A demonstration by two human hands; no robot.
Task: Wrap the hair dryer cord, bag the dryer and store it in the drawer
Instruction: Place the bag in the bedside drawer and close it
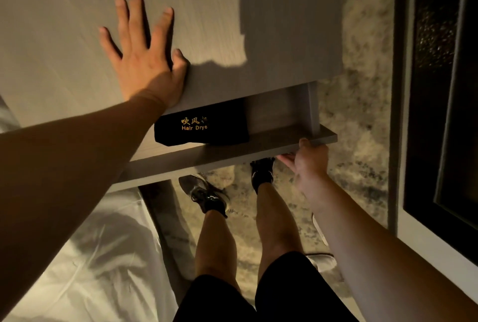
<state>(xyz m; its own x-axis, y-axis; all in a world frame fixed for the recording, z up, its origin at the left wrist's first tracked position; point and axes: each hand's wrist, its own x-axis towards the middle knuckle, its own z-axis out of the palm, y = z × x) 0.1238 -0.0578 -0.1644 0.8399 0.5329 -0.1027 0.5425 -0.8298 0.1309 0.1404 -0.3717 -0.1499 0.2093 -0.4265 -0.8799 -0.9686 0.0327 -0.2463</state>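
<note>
While left hand [144, 63] presses flat on tabletop [64, 11], fingers spread, right hand [309, 161] grips drawer [232, 152] front.

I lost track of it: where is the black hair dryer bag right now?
In the head view, the black hair dryer bag lies inside the open drawer, near its left end, just under the tabletop edge where the left hand rests.

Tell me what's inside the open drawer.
A black bag marked "Hair Drye" in gold lies in the drawer. The tabletop covers its back part, and the bag hides its own contents.
</note>
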